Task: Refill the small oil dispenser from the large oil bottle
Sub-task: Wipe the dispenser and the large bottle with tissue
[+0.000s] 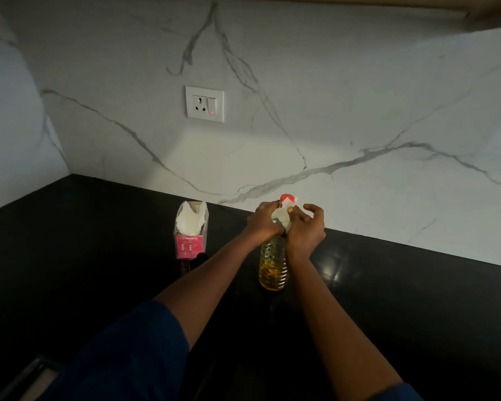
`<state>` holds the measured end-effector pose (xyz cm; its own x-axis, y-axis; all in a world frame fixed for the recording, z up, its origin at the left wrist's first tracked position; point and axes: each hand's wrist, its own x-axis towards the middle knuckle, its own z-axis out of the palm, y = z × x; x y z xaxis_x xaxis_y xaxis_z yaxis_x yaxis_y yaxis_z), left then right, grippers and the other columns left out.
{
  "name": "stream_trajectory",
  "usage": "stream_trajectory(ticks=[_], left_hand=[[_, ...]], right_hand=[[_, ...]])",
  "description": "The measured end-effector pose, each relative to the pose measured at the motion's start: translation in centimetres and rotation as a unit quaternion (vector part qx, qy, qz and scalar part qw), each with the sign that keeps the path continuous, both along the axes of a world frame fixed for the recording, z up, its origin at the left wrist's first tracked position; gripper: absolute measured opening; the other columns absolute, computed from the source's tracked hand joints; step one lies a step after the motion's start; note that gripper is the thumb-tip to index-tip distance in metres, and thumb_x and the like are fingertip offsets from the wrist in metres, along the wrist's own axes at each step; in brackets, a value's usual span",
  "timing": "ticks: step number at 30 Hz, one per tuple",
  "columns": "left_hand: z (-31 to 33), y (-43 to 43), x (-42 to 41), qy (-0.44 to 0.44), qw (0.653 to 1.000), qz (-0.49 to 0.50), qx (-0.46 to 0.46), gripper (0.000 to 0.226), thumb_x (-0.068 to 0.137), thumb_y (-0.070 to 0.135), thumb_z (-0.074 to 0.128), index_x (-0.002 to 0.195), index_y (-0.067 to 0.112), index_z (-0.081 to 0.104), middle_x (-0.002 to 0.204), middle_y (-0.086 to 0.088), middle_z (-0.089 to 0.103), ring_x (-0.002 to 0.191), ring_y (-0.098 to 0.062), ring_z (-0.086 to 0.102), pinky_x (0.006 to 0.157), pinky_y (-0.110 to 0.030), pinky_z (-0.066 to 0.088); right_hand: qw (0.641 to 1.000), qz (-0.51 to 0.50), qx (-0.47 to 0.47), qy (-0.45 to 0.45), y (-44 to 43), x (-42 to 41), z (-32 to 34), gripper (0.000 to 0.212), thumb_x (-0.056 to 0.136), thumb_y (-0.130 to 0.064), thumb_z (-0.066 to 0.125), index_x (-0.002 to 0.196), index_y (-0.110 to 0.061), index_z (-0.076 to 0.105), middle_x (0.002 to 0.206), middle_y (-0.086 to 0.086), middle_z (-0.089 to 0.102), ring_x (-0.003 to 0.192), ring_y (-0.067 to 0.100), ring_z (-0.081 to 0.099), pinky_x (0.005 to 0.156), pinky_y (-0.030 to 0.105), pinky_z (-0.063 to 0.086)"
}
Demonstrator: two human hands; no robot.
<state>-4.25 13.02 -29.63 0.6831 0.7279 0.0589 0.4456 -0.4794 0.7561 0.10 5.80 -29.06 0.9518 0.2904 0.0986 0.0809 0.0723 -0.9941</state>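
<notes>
The black stone countertop point(388, 285) carries the ribbed clear plastic oil bottle point(273, 267), upright at centre. A pink tissue box point(190, 244) stands to its left. The left hand point(262, 219) grips the bottle's shoulder. The right hand point(304, 230) grips its neck below the red cap point(286, 197).

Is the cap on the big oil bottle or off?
On: red cap sits atop the upright oil bottle; whether tight, cannot tell.

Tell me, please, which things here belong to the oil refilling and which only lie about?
For the job: large oil bottle, its red cap, white paper at its neck, left hand and right hand gripping there.
Lying about: pink tissue box, wall socket. A dark thing beside the box is too dim to name.
</notes>
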Motion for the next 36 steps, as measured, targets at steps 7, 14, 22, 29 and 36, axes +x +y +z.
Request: stream_trajectory(ticks=[7, 14, 22, 29, 36], left_hand=[[-0.8, -0.2, 0.6, 0.024, 0.997, 0.053, 0.048, 0.064, 0.085, 0.031, 0.062, 0.14, 0.014, 0.035, 0.143, -0.012, 0.031, 0.13, -0.033, 0.034, 0.107, -0.042, 0.035], [-1.1, -1.2, 0.7, 0.009, 0.997, 0.068, 0.047, 0.075, 0.083, 0.035, 0.065, 0.144, 0.018, 0.024, 0.146, -0.012, 0.021, 0.134, -0.033, 0.021, 0.106, -0.04, 0.032], [-1.4, -0.9, -0.4, -0.057, 0.998, 0.022, -0.026, 0.07, 0.082, 0.029, 0.067, 0.141, 0.026, 0.031, 0.143, -0.009, 0.022, 0.134, -0.029, 0.022, 0.103, -0.036, 0.035], [-0.8, -0.3, -0.6, -0.135, 0.974, -0.011, -0.184, 0.07, 0.071, 0.01, 0.076, 0.126, 0.018, 0.034, 0.13, -0.007, 0.048, 0.117, -0.023, 0.05, 0.093, -0.035, 0.046], [-1.1, -1.1, 0.4, -0.125, 0.98, 0.052, -0.143, 0.078, 0.076, 0.013, 0.072, 0.139, 0.022, 0.027, 0.139, -0.011, 0.035, 0.121, -0.023, 0.043, 0.086, -0.028, 0.046]], right_hand=[[0.999, 0.048, -0.017, 0.01, 0.4, 0.5, 0.1, 0.032, 0.086, -0.012, 0.065, 0.118, -0.007, 0.062, 0.118, 0.009, 0.065, 0.106, 0.022, 0.062, 0.093, 0.035, 0.051], [0.986, 0.1, 0.042, 0.126, 0.4, 1.5, 0.5, 0.027, 0.086, 0.001, 0.058, 0.112, -0.003, 0.066, 0.115, 0.012, 0.066, 0.1, 0.026, 0.062, 0.091, 0.042, 0.053], [0.979, 0.103, 0.076, 0.16, 0.1, 3.0, 0.4, 0.02, 0.082, 0.003, 0.058, 0.099, 0.003, 0.069, 0.096, 0.014, 0.07, 0.091, 0.029, 0.066, 0.082, 0.04, 0.056], [0.98, 0.1, 0.084, 0.148, -0.1, 2.3, 0.3, 0.021, 0.086, 0.001, 0.055, 0.104, 0.003, 0.066, 0.092, 0.01, 0.066, 0.086, 0.025, 0.064, 0.074, 0.033, 0.055], [0.986, 0.087, 0.093, 0.103, -0.1, 0.9, -0.7, 0.025, 0.087, -0.002, 0.058, 0.111, -0.004, 0.066, 0.095, 0.002, 0.067, 0.085, 0.014, 0.065, 0.08, 0.028, 0.055]])
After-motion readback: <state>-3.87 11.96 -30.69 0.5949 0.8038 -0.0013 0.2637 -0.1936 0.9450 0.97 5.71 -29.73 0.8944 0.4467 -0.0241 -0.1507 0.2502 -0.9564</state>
